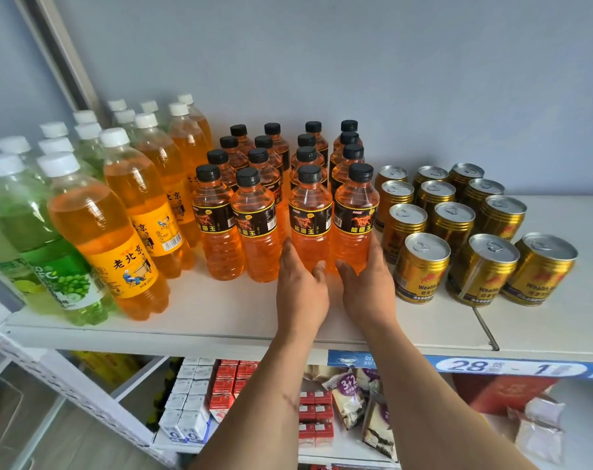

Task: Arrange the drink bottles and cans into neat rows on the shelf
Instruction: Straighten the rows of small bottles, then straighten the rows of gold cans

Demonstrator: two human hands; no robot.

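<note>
Small orange bottles with black caps and black labels stand in four rows running back on the white shelf. My left hand grips the base of the front bottle of the third row, fingers on its left side and thumb in front. Beside it, my right hand wraps the base of the front bottle of the fourth row. Both bottles stand upright on the shelf, close together. A small gap separates them from the second row's front bottle.
Tall orange soda bottles and green bottles with white caps fill the shelf's left. Gold cans stand in rows to the right, with bare shelf beyond them. A lower shelf holds small boxes and snack packets.
</note>
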